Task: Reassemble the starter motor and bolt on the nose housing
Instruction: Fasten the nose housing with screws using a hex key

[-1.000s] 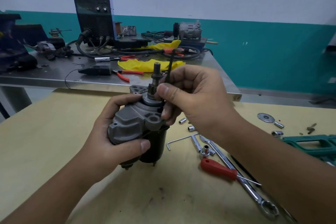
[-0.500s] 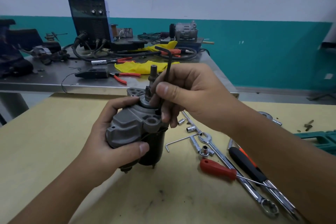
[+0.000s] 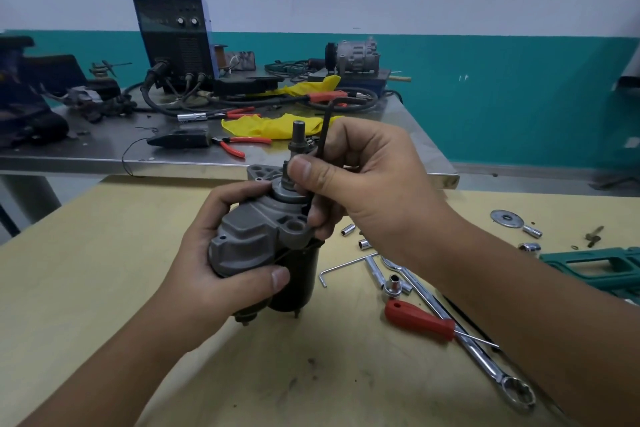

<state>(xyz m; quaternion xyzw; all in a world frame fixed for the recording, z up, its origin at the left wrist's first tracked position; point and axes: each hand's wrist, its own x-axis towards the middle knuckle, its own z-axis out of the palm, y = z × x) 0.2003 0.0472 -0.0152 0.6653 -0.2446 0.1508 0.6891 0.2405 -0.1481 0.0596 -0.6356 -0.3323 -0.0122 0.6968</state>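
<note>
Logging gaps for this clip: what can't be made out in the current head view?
- Tip of the black hex key: hidden behind the right hand, so the bolt it engages is unseen.
- Bottom of the starter motor: covered by the left hand.
- Green case: cut off by the right edge.
- Welder dial markings: too small.

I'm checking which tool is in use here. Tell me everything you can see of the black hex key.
The black hex key is a thin, dark, L-shaped metal rod. Its long leg stands nearly upright beside the starter motor's shaft; the short bend at the top points toward the left of the picture. The right hand pinches it between thumb and fingers, which hide its lower part, so the tip and any bolt cannot be seen.
</note>
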